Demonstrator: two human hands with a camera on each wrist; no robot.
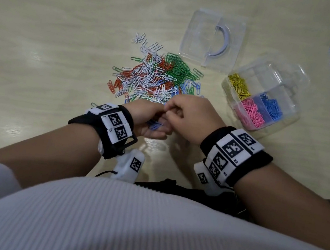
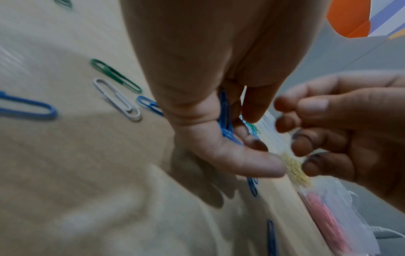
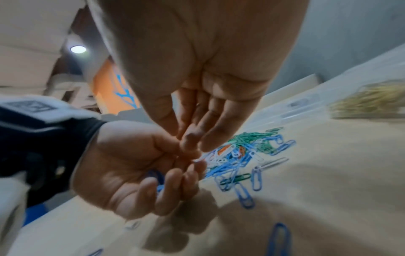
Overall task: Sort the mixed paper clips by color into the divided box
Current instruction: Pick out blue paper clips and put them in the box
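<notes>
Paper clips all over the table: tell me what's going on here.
A person is sorting coloured paper clips. The left hand cups a small bunch of blue paper clips in its palm, and the right hand reaches its fingertips into it. A mixed pile of white, red, green and blue clips lies on the wooden table. The clear plastic divided box already has yellow, pink and blue sections filled; its clear lid lies apart.
</notes>
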